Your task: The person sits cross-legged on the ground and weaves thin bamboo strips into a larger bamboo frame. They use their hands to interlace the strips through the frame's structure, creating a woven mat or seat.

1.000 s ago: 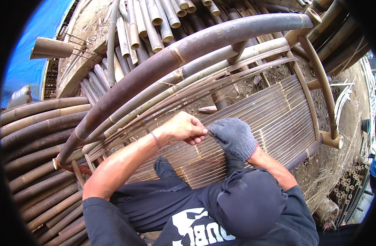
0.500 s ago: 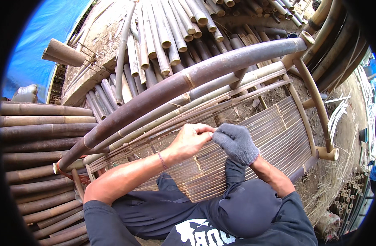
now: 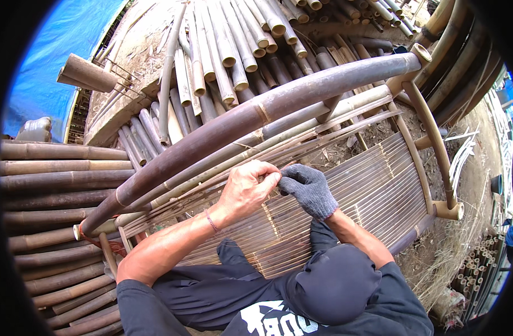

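My bare left hand [image 3: 247, 187] is closed, its thumb and fingers pinched together, with a thin band round the wrist. Right beside it, my right hand [image 3: 309, 191] in a grey knit glove pinches too. Their fingertips meet over the bamboo seat; whatever lies between them is too small to make out. Below the hands spreads a seat panel of thin bamboo slats [image 3: 374, 185], crossed by lashing rows. Long loose split strips [image 3: 206, 182] run along its far side. Beyond them arches the thick dark bamboo rail [image 3: 211, 131] of the bench frame.
Stacked bamboo poles [image 3: 49, 180] lie at the left, and more cut poles [image 3: 228, 45] are piled beyond the bench. A blue tarp [image 3: 60, 56] hangs at the far left. Bent dark poles [image 3: 463, 73] stand at the far right. White strips [image 3: 463, 151] lie on the ground.
Both hands have shifted together to the left along the seat, fingertips still meeting. The bench has hardly moved.
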Demonstrator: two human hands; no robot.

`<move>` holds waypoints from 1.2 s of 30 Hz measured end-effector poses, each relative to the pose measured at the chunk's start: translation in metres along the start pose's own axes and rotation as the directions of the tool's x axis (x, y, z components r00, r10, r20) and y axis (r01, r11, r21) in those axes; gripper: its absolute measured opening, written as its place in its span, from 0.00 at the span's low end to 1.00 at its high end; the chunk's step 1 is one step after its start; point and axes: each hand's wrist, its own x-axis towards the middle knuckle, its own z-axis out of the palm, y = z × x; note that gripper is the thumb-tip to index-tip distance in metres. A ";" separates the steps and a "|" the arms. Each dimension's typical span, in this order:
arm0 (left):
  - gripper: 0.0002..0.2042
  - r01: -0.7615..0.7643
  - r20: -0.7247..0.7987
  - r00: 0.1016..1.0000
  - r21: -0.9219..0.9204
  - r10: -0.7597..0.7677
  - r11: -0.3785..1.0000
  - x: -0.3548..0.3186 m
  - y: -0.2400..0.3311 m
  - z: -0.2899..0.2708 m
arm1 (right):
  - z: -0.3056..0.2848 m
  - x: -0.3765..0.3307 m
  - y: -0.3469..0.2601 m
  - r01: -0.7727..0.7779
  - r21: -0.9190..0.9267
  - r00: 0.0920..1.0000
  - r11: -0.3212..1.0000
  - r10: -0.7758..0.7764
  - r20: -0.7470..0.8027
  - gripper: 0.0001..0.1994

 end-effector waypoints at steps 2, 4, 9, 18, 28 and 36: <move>0.09 -0.046 -0.032 0.998 0.057 0.048 0.997 0.001 -0.001 0.000 | 0.000 0.000 0.001 0.034 -0.002 0.999 0.999 -0.034 -0.015 0.09; 0.09 -0.095 -0.057 0.993 0.067 0.099 0.993 0.003 -0.002 0.002 | -0.001 -0.002 0.000 0.047 -0.038 0.997 0.998 -0.049 -0.052 0.10; 0.09 -0.061 -0.098 0.993 0.046 0.065 0.997 0.008 -0.005 0.006 | 0.001 -0.007 -0.002 0.231 -0.255 0.957 0.939 -0.266 -0.112 0.09; 0.07 0.120 0.136 0.986 -0.207 -0.093 0.971 0.010 -0.004 0.006 | -0.008 -0.006 -0.006 0.431 -0.599 0.787 0.674 -0.606 -0.116 0.11; 0.08 0.484 0.246 0.873 -0.550 -0.421 0.681 0.008 0.001 0.006 | -0.009 -0.009 -0.017 0.550 -0.727 0.656 0.412 -0.752 0.071 0.12; 0.08 0.273 0.119 0.962 -0.434 -0.246 0.859 0.008 -0.003 0.007 | -0.005 -0.002 -0.010 0.580 -0.715 0.612 0.391 -0.788 0.065 0.07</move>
